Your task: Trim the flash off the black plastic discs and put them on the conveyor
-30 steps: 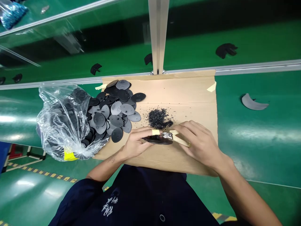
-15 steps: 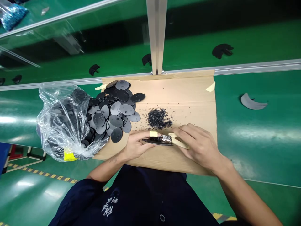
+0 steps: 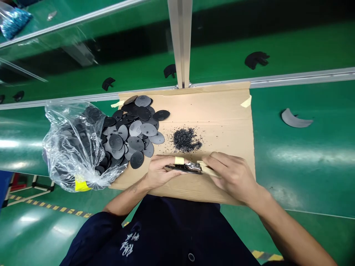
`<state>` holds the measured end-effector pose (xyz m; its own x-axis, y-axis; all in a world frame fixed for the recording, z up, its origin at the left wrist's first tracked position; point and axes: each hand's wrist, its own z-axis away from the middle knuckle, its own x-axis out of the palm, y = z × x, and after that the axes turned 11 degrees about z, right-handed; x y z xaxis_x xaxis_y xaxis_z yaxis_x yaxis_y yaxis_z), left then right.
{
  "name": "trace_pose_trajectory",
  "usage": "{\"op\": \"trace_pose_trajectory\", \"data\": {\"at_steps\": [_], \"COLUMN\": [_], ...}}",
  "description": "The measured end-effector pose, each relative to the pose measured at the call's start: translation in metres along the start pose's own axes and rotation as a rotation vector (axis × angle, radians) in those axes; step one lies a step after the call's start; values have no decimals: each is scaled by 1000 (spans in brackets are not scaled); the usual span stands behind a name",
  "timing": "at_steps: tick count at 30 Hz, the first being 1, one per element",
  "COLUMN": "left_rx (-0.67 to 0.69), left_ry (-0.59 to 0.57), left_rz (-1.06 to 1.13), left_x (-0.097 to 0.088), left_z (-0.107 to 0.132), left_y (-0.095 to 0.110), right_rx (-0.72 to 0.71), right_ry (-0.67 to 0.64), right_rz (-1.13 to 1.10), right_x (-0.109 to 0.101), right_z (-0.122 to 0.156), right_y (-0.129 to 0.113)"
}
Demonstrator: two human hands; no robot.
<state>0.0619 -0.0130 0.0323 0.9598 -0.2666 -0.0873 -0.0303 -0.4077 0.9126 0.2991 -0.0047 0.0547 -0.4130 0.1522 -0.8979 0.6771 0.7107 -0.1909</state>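
My left hand [image 3: 162, 171], with yellow tape [image 3: 179, 160] around a digit, grips a thin black oval plastic piece [image 3: 173, 169] nearly edge-on. My right hand [image 3: 231, 175] is closed around the pale yellow handles of small cutting pliers [image 3: 206, 169]. Their metal head lies against the upper side of the piece; the exact contact of the jaws is too small to make out. Just beyond my hands, a heap of small black plastic bits [image 3: 185, 140] lies on the cardboard sheet [image 3: 213, 107]. Many black oval pieces [image 3: 135, 142] are piled to the left.
A clear plastic bag [image 3: 74, 147] full of black pieces lies left of the pile. At the back stands a metal post [image 3: 181, 44] on a rail. A grey curved part [image 3: 296, 119] rests on the green table at right. Several black curved parts [image 3: 256, 60] lie beyond the rail.
The pliers' handles look closer together in my right hand, and their head has dipped slightly towards the piece. The whole view has shifted a little. The left hand keeps its grip.
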Motion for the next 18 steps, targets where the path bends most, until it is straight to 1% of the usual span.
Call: {"op": "trace_pose_trajectory", "data": {"at_steps": [2, 4, 7, 9, 11, 13, 15, 16, 18], "left_rx": [-19, -39, -30, -4, 16, 19, 4, 0, 6], "left_ry": [-27, -78, -191, -278, -323, -296, -232, -221, -252], "left_rz": [-40, -80, -153, -233, -320, -375, -384, -367, -319], "left_x": [-4, -9, -15, -18, -21, -23, -24, -23, -21], "left_z": [0, -2, -6, -10, -14, -17, -19, -21, -25], "left_y": [2, 5, 6, 4, 0, -4, -6, -6, -5], "right_rx": [31, 71, 111, 121, 145, 186, 228, 247, 257], "right_ry": [10, -13, -88, -139, -172, -169, -121, -89, -5], "right_rz": [-47, -17, 49, 39, 3, -57, -162, -224, -336], "right_x": [4, 8, 9, 8, 6, 5, 6, 8, 13], "right_z": [2, 4, 4, 4, 5, 5, 4, 2, -5], "right_y": [1, 3, 6, 9, 11, 14, 16, 15, 12]}}
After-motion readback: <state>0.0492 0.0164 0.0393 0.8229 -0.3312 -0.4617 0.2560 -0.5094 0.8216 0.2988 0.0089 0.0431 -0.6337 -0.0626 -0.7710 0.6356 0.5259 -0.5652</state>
